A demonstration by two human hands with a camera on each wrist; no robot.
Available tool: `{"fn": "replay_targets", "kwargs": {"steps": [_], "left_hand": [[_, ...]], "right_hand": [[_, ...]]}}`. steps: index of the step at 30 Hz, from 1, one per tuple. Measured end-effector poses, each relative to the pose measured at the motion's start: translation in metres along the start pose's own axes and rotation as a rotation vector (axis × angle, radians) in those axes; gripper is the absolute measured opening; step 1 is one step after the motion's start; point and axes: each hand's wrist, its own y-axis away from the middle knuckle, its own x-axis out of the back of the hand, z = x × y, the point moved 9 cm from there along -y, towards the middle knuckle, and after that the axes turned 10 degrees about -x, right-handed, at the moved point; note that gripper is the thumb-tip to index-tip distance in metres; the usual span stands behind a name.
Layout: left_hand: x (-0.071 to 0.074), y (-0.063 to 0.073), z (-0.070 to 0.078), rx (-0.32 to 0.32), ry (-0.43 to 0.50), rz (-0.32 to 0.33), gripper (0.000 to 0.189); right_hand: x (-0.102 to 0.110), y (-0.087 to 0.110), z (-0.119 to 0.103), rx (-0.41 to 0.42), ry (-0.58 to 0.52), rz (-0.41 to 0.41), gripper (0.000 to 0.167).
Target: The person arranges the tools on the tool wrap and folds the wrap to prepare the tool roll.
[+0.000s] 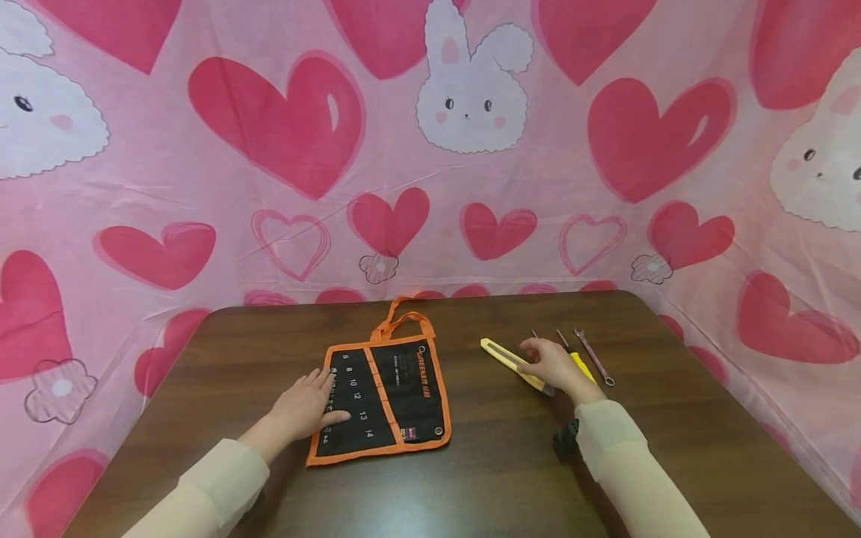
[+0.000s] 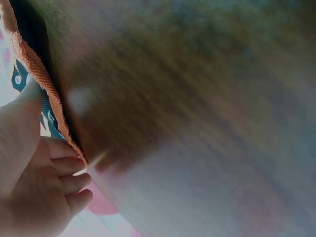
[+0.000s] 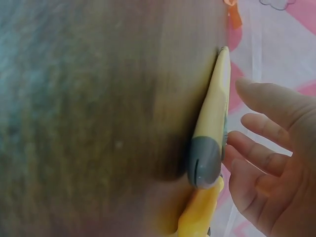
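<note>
A black tool pouch [image 1: 413, 381] with orange edging and printed numbers lies on the table. My left hand [image 1: 308, 403] rests on its left border, fingers extended and thumb out over the black cloth. In the left wrist view, that hand [image 2: 44, 182] is at the orange edge [image 2: 52, 94]. A yellow utility knife [image 1: 504, 354] with a grey end [image 3: 205, 160] lies right of the pouch. My right hand [image 1: 554, 366] is over the knife with fingers loosely bent. In the right wrist view, a gap shows between the thumb and the knife [image 3: 212, 108].
Beyond my right hand lie a screwdriver with a yellow handle [image 1: 581, 366] and a combination wrench [image 1: 595, 357]. Another thin metal shaft [image 1: 534, 334] shows behind the fingers. Orange straps [image 1: 403, 325] trail from the pouch toward a pink heart-patterned cloth [image 1: 430, 246] behind the table.
</note>
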Motion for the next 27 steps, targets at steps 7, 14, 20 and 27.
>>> {"fn": "replay_targets", "kwargs": {"steps": [7,14,20,27], "left_hand": [[-0.0003,-0.0013,-0.0011,0.003,-0.001,0.000,0.083],[-0.0003,-0.0008,-0.0006,-0.001,-0.001,0.000,0.084],[-0.0009,-0.0016,-0.0014,-0.004,-0.008,0.005,0.083],[-0.0006,-0.0013,-0.0010,-0.005,-0.001,0.008,0.082]], "right_hand": [[-0.0061,-0.0003,0.0055,-0.003,0.015,-0.024,0.041],[-0.0070,0.0017,0.0030,0.010,0.048,-0.024,0.036],[-0.0069,0.0026,0.0025,-0.002,0.063,-0.019,0.030],[-0.0090,0.0015,0.0046,-0.036,0.074,-0.034,0.028]]}}
